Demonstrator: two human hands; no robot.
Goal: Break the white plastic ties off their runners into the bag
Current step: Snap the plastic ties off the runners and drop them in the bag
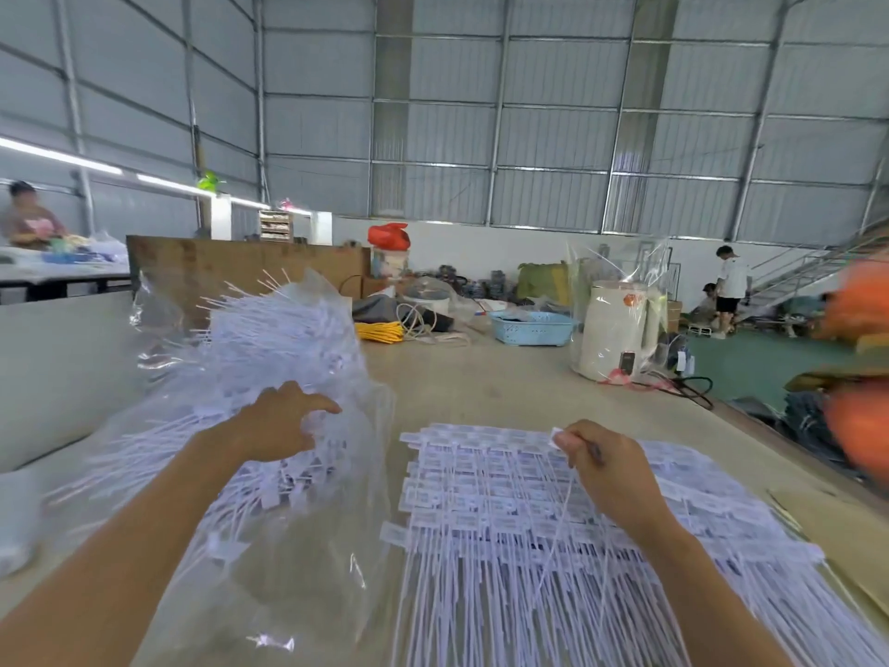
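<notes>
A flat stack of white plastic ties on their runners (pixel 505 512) lies on the table at the right, long tails pointing toward me. My right hand (pixel 603 466) is over its far edge, pinching the tag end of one white tie (pixel 558 434) whose tail trails down under the hand. A clear plastic bag (pixel 269 531) lies at the left, heaped with loose white ties (pixel 284 339). My left hand (pixel 281 421) reaches into the bag, fingers loosely curled over the pile; whether it holds anything is blurred.
The beige table (pixel 481 377) carries a blue basket (pixel 533 327), a white appliance wrapped in plastic (pixel 618 329), a yellow cable coil (pixel 380 331) and cardboard (pixel 837 527) at the right edge. An orange blur (pixel 861 416) sits at the far right. People stand in the background.
</notes>
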